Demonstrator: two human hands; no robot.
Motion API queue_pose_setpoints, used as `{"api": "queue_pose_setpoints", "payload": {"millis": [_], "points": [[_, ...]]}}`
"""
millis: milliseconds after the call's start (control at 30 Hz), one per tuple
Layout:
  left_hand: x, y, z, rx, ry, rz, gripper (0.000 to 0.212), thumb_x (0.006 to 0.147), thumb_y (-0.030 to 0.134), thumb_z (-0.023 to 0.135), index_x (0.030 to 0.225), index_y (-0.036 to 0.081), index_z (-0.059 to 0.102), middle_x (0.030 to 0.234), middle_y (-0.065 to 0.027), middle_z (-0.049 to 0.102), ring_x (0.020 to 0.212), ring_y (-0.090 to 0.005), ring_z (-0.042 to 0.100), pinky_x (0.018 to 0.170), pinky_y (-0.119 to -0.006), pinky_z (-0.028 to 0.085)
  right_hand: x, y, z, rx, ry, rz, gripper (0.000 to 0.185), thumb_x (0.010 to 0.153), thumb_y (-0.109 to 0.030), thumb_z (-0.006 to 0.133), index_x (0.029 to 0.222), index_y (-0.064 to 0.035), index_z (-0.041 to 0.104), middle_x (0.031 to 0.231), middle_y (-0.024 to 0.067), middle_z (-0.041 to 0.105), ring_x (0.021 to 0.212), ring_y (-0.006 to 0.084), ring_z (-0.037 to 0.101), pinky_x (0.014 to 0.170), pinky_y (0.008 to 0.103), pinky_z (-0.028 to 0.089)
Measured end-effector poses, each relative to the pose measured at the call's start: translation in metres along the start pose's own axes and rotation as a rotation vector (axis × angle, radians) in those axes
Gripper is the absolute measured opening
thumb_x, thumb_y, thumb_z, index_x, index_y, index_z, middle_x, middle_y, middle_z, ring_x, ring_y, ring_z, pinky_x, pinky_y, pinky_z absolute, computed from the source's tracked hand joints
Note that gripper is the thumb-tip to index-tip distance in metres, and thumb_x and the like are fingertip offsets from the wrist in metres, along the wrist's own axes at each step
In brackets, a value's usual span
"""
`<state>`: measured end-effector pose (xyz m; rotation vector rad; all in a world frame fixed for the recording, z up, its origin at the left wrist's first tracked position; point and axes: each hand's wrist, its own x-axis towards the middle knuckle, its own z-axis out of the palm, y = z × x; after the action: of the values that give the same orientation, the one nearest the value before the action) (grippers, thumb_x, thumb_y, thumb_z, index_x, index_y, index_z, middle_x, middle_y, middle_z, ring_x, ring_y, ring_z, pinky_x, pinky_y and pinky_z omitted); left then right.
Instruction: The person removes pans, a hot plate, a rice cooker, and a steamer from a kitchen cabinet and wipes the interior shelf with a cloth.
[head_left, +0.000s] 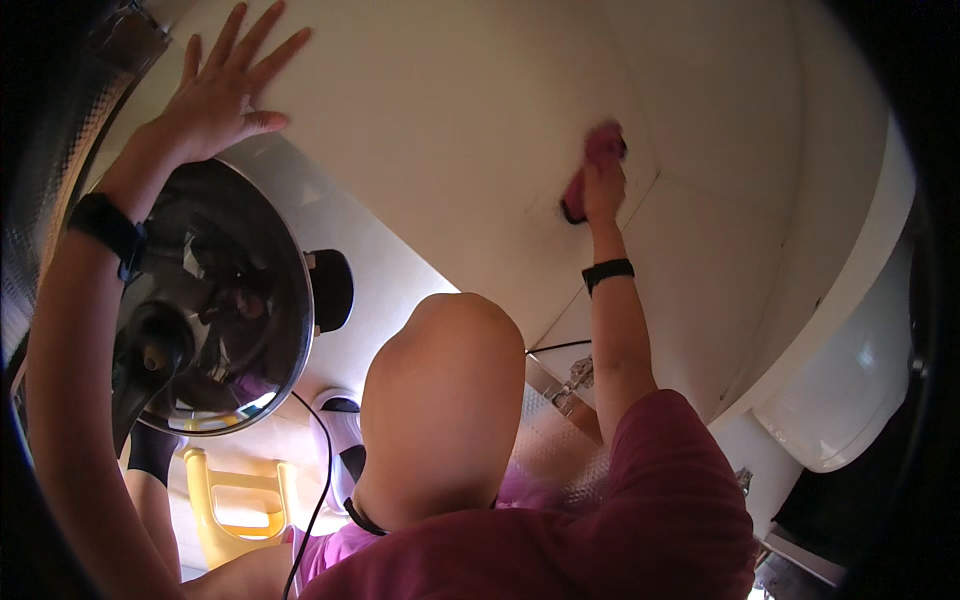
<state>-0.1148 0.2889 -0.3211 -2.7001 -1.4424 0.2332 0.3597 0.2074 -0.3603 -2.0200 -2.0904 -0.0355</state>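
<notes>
My right hand is shut on a pink cloth with a dark edge, pressed against the pale inner surface of a cabinet. The hand and cloth look slightly blurred. Faint dark marks show on the surface beside the cloth. Spread wide, my left hand holds nothing and lies at the upper left, its fingers over the pale panel. Below it, near my left forearm, is a large pan with a dark glass lid and a black side handle.
Below the pan stands a yellow plastic stool. A black cable hangs near my raised knee. Metal hinges sit at the cabinet's edge, close to my right forearm. A glossy white rounded object is at the right.
</notes>
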Motion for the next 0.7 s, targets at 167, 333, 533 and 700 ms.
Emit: {"api": "queue_pose_setpoints", "payload": {"millis": [167,333,533,700], "points": [[0.005,0.009,-0.021,0.018,-0.492,-0.12,0.076,0.072,0.06,0.042,0.137,0.038,0.009,0.146,0.0029,-0.003,0.134,-0.0256,-0.003,0.102,-0.062,0.004,-0.006,0.117,-0.017,0.23,-0.086,0.984,0.057,0.083,-0.042,0.042,0.126,-0.006,0.039,0.128,0.0109,0.039,0.111,0.026,0.04,0.094,0.0352,0.032],[0.03,-0.002,-0.021,-0.224,-0.433,-0.07,0.086,0.073,0.058,0.048,0.138,0.031,-0.001,0.143,-0.0063,-0.016,0.129,-0.0308,-0.018,0.101,-0.06,-0.007,0.065,0.109,-0.008,0.419,-0.244,1.247,0.062,0.085,-0.048,0.037,0.131,-0.0068,0.034,0.134,0.0098,0.034,0.114,0.0245,0.037,0.094,0.0345,0.031],[0.037,-0.005,-0.029,-0.373,-0.321,-0.024,0.09,0.075,0.054,0.056,0.14,0.024,0.001,0.143,-0.0141,-0.016,0.128,-0.0361,-0.021,0.1,-0.06,-0.008,0.129,0.03,0.018,-0.053,-0.307,0.638,0.05,0.082,-0.04,0.047,0.112,0.0001,0.052,0.114,0.016,0.055,0.104,0.0286,0.053,0.085,0.0357,0.041],[0.033,-0.003,-0.036,-0.355,-0.384,-0.071,0.092,0.074,0.053,0.057,0.14,0.022,0.001,0.143,-0.0149,-0.017,0.128,-0.0365,-0.023,0.1,-0.06,-0.007,0.087,-0.012,0.034,-0.077,-0.231,0.24,0.065,0.082,-0.051,0.044,0.125,-0.001,0.042,0.123,0.0218,0.046,0.112,0.0322,0.045,0.094,0.0381,0.035]]}}
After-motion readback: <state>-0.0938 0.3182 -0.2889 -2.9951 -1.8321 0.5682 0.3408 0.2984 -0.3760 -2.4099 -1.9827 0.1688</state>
